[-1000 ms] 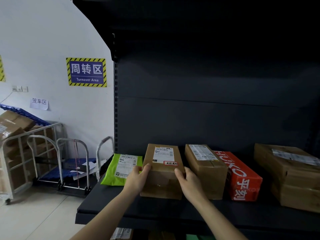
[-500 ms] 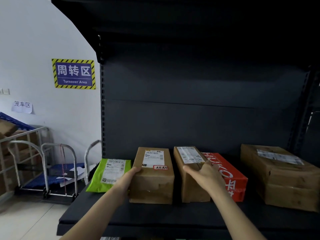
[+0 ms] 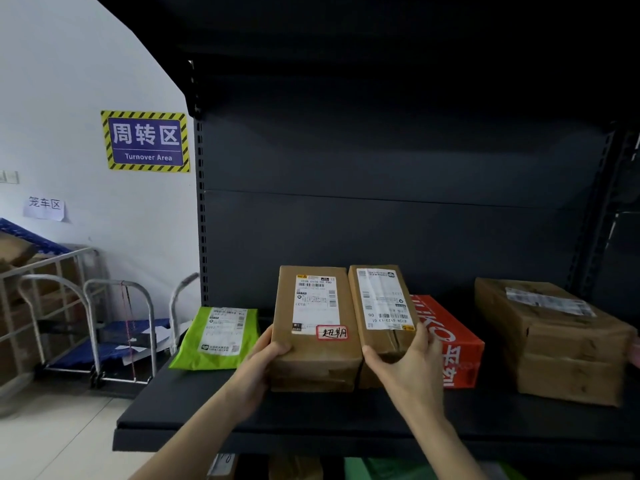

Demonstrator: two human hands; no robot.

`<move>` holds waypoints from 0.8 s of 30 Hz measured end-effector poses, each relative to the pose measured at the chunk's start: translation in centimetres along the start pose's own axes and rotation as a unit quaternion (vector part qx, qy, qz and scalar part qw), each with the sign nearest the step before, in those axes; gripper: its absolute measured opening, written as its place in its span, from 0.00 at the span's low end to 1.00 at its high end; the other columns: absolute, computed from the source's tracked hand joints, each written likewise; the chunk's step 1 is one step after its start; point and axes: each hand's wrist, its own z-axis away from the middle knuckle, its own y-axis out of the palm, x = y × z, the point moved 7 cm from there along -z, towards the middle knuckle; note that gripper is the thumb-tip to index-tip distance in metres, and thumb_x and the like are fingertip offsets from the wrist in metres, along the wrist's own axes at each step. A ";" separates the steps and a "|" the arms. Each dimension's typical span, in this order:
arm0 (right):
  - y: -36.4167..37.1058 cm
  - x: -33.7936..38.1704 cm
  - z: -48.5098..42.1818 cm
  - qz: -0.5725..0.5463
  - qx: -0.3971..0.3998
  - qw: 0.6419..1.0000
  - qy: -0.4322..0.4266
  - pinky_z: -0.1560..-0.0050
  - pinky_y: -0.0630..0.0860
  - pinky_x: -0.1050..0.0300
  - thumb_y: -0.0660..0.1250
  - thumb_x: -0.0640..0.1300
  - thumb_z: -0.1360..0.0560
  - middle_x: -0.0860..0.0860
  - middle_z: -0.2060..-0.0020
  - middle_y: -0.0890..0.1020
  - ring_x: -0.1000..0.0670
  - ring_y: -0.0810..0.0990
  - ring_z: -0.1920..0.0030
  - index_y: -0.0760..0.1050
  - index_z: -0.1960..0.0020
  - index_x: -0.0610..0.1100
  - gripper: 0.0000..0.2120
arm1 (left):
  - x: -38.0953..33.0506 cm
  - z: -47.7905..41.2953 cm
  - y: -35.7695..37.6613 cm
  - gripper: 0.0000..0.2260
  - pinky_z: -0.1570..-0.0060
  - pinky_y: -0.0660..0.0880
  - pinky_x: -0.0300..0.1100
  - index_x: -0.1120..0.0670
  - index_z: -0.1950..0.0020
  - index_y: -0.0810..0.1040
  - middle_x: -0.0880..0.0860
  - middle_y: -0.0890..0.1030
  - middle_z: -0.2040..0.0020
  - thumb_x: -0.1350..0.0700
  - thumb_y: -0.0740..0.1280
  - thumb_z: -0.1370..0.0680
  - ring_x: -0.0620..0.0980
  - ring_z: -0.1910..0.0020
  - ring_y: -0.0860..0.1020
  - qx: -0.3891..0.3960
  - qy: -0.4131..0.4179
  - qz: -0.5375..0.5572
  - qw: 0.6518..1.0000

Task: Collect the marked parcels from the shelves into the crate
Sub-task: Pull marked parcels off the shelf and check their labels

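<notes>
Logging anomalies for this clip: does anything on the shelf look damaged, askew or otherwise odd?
The large brown box at the right end of the shelf looks battered: creased sides and a wrinkled label. The stickered parcel, held by the left hand, carries a handwritten red-bordered tag that the others lack. Nothing spilled.
</notes>
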 end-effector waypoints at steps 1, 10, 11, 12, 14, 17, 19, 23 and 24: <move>0.1 0.0 -0.2 0.001 0.004 1.000 -0.001 0.36 0.72 0.48 0.72 0.65 0.38 0.42 0.33 0.64 0.43 0.65 0.33 0.54 0.27 0.41 0.51 | 0.0 0.0 -0.1 0.21 0.54 0.77 0.44 0.38 0.41 0.76 0.47 0.83 0.47 0.49 0.68 0.34 0.52 0.45 0.79 -0.005 0.004 0.004 1.000; 2.3 2.1 -3.7 0.077 0.091 0.993 0.020 0.42 0.71 0.49 0.64 0.71 0.36 0.40 0.34 0.64 0.40 0.65 0.34 0.56 0.28 0.42 0.49 | -1.4 0.3 -2.3 0.31 0.37 0.71 0.59 0.47 0.34 0.74 0.56 0.80 0.42 0.50 0.71 0.38 0.58 0.40 0.75 -0.107 0.042 0.047 0.992; 2.5 2.2 -4.0 0.085 0.098 0.991 0.022 0.42 0.70 0.49 0.63 0.71 0.35 0.40 0.33 0.64 0.40 0.65 0.33 0.56 0.27 0.42 0.48 | -1.6 0.5 -2.6 0.32 0.35 0.69 0.60 0.48 0.33 0.73 0.57 0.80 0.41 0.50 0.71 0.38 0.59 0.39 0.75 -0.112 0.044 0.044 0.992; 2.7 2.3 -4.2 0.090 0.105 0.990 0.024 0.42 0.70 0.48 0.62 0.71 0.35 0.40 0.33 0.63 0.40 0.64 0.33 0.56 0.27 0.43 0.47 | -1.8 0.7 -3.0 0.32 0.35 0.69 0.60 0.49 0.33 0.73 0.57 0.79 0.40 0.50 0.71 0.38 0.59 0.39 0.75 -0.118 0.046 0.040 0.991; 3.0 2.5 -4.3 0.092 0.117 0.989 0.023 0.42 0.70 0.48 0.61 0.71 0.33 0.40 0.32 0.62 0.40 0.63 0.32 0.56 0.27 0.43 0.45 | -2.2 1.2 -3.8 0.29 0.35 0.69 0.60 0.47 0.36 0.75 0.56 0.80 0.41 0.51 0.70 0.37 0.59 0.40 0.75 -0.130 0.051 0.037 0.990; 2.4 3.7 -3.7 0.137 0.077 0.987 -0.030 0.34 0.65 0.46 0.58 0.69 0.29 0.40 0.29 0.61 0.40 0.60 0.29 0.59 0.27 0.43 0.40 | -2.4 1.8 -5.1 0.18 0.37 0.71 0.59 0.44 0.44 0.80 0.54 0.81 0.44 0.53 0.70 0.33 0.58 0.42 0.76 -0.140 0.056 0.039 0.988; 1.9 5.7 -2.6 0.161 0.010 0.981 -0.109 0.31 0.63 0.48 0.57 0.65 0.26 0.41 0.28 0.61 0.42 0.61 0.29 0.62 0.28 0.43 0.35 | -2.4 2.1 -6.0 0.12 0.42 0.73 0.56 0.43 0.48 0.81 0.54 0.81 0.45 0.56 0.69 0.28 0.57 0.43 0.76 -0.153 0.052 0.045 0.986; 4.0 9.6 0.3 0.023 0.029 0.975 -0.217 0.33 0.64 0.58 0.59 0.53 0.22 0.47 0.30 0.65 0.49 0.63 0.29 0.66 0.30 0.43 0.24 | -3.0 3.0 -7.9 0.09 0.56 0.76 0.50 0.43 0.53 0.82 0.55 0.80 0.47 0.55 0.69 0.29 0.58 0.47 0.76 -0.167 0.040 0.062 0.983; 5.0 10.2 0.6 -0.011 0.051 0.974 -0.222 0.34 0.64 0.60 0.58 0.52 0.22 0.49 0.31 0.67 0.51 0.64 0.30 0.66 0.30 0.43 0.23 | -3.4 3.4 -8.5 0.12 0.59 0.76 0.49 0.44 0.49 0.81 0.55 0.80 0.46 0.54 0.69 0.31 0.59 0.46 0.76 -0.164 0.040 0.066 0.983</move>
